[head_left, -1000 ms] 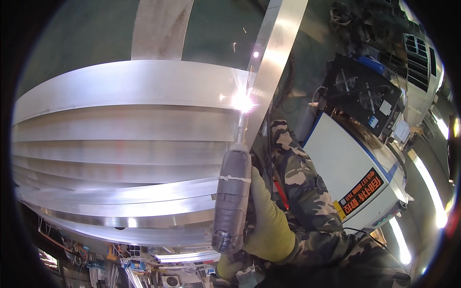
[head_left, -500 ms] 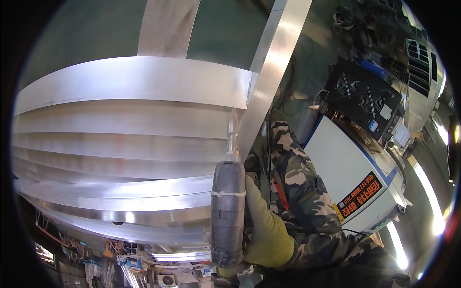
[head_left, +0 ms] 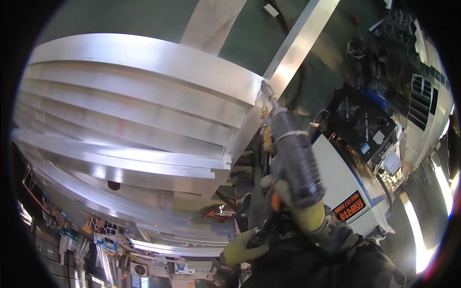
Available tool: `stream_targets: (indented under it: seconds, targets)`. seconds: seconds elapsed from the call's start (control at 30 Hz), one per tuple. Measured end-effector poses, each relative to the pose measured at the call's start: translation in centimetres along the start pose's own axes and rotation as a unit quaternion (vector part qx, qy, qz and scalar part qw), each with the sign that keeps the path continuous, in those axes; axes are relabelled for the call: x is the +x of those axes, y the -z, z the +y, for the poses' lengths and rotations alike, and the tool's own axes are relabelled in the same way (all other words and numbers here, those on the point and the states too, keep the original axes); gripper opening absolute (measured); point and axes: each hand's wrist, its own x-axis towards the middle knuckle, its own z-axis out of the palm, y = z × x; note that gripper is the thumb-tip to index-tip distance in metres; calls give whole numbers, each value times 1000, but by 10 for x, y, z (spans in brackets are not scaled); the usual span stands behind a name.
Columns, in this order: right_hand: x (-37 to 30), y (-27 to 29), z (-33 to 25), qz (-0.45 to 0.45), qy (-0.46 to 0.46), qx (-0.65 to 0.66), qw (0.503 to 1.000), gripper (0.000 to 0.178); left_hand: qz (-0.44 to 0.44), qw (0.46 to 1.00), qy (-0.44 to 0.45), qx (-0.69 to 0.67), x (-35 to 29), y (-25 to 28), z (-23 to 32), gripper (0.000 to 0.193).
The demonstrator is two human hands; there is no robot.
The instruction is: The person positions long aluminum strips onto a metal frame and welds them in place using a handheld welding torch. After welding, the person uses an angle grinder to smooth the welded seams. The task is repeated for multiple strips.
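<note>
Welding torch (head_left: 294,153) slanted up from my right grip (head_left: 308,217), which was clamped round its handle, presumably because that angle brought the nozzle (head_left: 270,92) to the corner where the metal slat (head_left: 158,55) met the long bar (head_left: 303,45); whether they touched, I couldn't tell. My left grip (head_left: 236,247) was closed on the dark hose (head_left: 262,233) below, likely to carry its weight. The white cabinet (head_left: 343,177) stood to my right.
</note>
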Motion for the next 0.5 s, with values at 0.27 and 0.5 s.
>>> stream_targets:
  seconds: [0.27, 0.5]
  targets:
    - [-3, 75, -65, 53, 81, 214, 972, 45, 105, 919, -315, 214, 20, -87, 59, 80]
    - [-36, 99, -135, -2, 192, 229, 954, 57, 186, 838, -437, 268, -4, -139, 95, 86]
